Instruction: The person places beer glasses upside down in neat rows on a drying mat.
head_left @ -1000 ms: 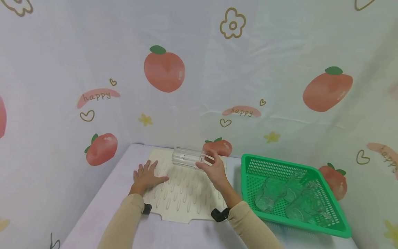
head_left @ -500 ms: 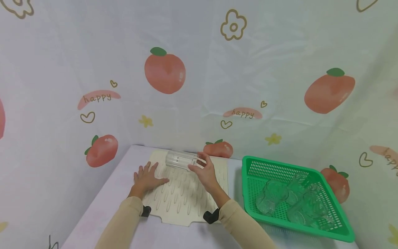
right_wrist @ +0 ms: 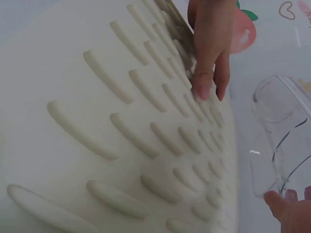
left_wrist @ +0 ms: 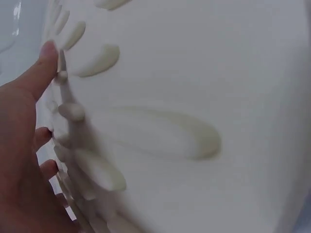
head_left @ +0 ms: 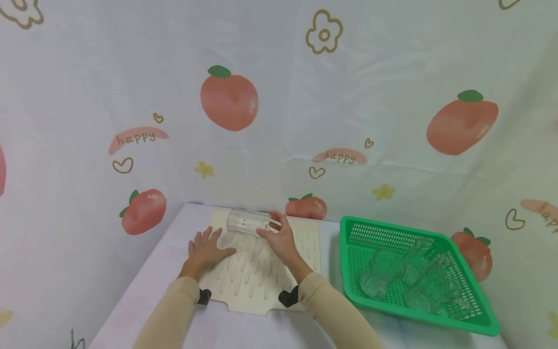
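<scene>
A clear glass cup (head_left: 244, 222) lies on its side over the far part of a cream ridged mat (head_left: 253, 276), its length running left to right. My right hand (head_left: 281, 240) grips the cup's right end, thumb on the near side and fingers behind. On the mat's left part rests my left hand (head_left: 207, 249), palm down with fingers spread. The right wrist view catches the cup (right_wrist: 278, 104) beyond the mat's ridges, with the right thumb (right_wrist: 277, 206) at its lower end. In the left wrist view the left hand (left_wrist: 24, 116) lies along the ridges.
A green plastic basket (head_left: 343, 261) stands right of the mat, holding several clear glasses (head_left: 383, 269). Behind the table hangs a white curtain (head_left: 279, 145) printed with fruit. Black wrist mounts (head_left: 288, 296) sit at the sleeves near the mat's front edge.
My right hand has moved left with the cup, a larger shift first and then a smaller one. The left hand stays in place on the mat.
</scene>
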The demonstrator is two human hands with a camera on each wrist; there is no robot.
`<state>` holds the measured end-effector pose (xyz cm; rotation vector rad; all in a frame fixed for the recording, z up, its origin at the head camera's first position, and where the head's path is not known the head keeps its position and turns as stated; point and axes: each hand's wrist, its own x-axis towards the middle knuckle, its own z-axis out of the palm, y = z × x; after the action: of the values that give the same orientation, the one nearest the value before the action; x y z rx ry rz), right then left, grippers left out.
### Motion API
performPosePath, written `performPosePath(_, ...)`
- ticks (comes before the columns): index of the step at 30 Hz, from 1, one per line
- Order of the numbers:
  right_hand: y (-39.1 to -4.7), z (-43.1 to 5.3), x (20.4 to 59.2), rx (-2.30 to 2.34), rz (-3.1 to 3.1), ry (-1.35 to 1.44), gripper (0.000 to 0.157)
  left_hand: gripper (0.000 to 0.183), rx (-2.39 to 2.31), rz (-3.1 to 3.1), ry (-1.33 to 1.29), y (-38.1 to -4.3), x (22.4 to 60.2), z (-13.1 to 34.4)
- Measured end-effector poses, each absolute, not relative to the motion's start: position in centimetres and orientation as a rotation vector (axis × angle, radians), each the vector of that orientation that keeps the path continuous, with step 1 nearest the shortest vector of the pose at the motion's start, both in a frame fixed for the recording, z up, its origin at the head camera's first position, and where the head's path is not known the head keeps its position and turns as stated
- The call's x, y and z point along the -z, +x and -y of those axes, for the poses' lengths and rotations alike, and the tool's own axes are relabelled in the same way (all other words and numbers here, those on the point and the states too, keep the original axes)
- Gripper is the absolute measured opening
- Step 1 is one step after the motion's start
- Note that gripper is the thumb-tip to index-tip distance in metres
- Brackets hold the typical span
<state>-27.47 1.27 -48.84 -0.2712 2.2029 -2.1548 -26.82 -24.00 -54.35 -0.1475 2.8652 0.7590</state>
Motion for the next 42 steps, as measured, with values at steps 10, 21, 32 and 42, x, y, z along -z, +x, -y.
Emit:
performPosePath(10,-27.9,-1.4,50.0,2.17,-2.204,-0.277,0.064,0.069,-1.069,-2.999,-0.188,-27.2,51.9,24.4)
performPosePath(21,-27.9,-0.2,50.3,2.133,-2.167,-0.313,0.067,0.071,-1.385,-2.913,-0.023,-27.2,48.3,22.9)
performPosePath(32,-25.4,1.0,46.6,2.13,-2.135,-0.388,0.063,0.072,-1.543,-2.726,-0.058,-26.6,48.4,22.6)
performPosePath(42,-27.1,1.5,50.7,1.938,-2.452,-0.634,0.069,0.056,-1.668,-2.7,-0.015,-26.6,48.9,22.5)
